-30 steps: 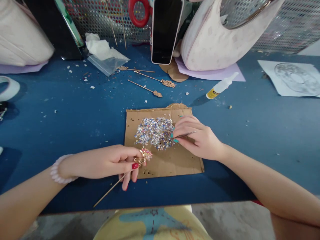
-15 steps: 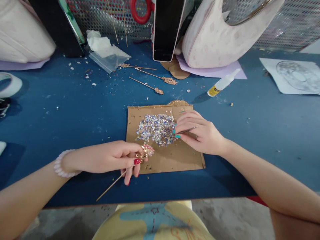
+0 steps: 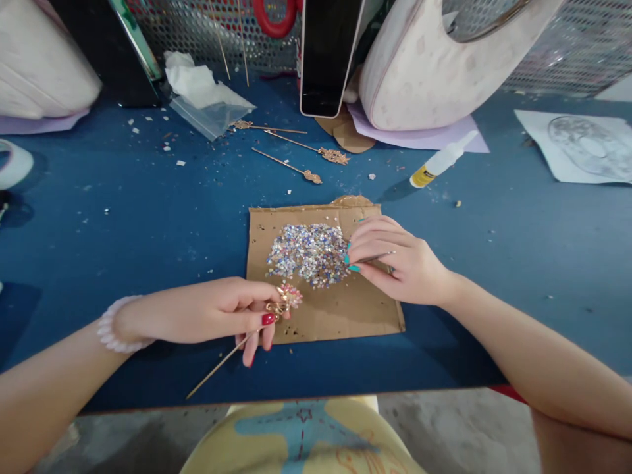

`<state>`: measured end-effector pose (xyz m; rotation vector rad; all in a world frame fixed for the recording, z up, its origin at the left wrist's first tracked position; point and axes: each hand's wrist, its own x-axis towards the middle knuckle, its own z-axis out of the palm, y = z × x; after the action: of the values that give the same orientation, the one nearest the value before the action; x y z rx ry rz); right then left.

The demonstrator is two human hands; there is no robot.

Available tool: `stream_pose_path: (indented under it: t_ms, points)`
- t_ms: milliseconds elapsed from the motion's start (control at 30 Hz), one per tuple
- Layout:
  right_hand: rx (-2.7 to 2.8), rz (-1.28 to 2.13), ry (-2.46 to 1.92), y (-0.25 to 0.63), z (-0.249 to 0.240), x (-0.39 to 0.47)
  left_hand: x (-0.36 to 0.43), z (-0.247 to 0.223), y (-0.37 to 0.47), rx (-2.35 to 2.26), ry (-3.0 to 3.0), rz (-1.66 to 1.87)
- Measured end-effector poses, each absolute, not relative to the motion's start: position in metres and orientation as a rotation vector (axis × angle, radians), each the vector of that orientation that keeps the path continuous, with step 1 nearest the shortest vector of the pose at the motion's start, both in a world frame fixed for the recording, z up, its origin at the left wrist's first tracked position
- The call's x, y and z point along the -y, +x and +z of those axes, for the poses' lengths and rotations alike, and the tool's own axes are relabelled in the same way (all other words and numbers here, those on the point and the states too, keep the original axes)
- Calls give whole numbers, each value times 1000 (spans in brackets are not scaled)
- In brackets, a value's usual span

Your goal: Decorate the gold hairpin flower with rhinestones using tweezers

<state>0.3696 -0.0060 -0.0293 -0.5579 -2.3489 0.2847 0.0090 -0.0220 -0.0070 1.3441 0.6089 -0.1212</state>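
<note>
My left hand (image 3: 241, 313) is closed on a gold hair stick (image 3: 217, 368), whose ornate head bears a cluster of pink stones (image 3: 290, 296). Its long shaft slants down to the left below my fingers. At the right edge of a pile of small shiny rhinestones (image 3: 309, 253), my right hand (image 3: 395, 260) pinches a thin, dark pick-like tool (image 3: 378, 257). Fingers cover the tool's working end, so I cannot tell whether it touches a stone. The pile lies on a flat piece of brown cardboard (image 3: 355, 313) under both hands.
Several gold hair sticks (image 3: 311, 176) lie behind the cardboard. A glue bottle (image 3: 439, 161) rests at the back right, near a printed paper sheet (image 3: 587, 145). A phone (image 3: 328, 59) and a pale handbag (image 3: 419, 92) stand at the back. Tape (image 3: 14, 164) sits left.
The view has shifted slightly. My right hand has edged a little to the right at the pile's edge; my left hand keeps the hair stick in much the same pose.
</note>
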Motion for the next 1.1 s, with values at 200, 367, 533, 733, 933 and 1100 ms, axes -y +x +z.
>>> stream_pose_path:
  t_ms: [200,367,533,733,933,1100]
  points:
    - [2371,332,-531,372,-28,7,22,-6,10,-619,1331,-120]
    - [2357,314,-554,373,-27,7,22,-6,11,-620,1321,-102]
    - [2355,261,-578,372,-28,6,23,-8,9,-617,1355,-106]
    - [2372,241,-599,374,-27,5,22,-9,8,-615,1366,-114]
    - [2365,216,-574,375,-26,5,22,-5,10,-633,1361,-111]
    - [2369,197,-587,376,-26,3,22,-5,10,-623,1345,-115]
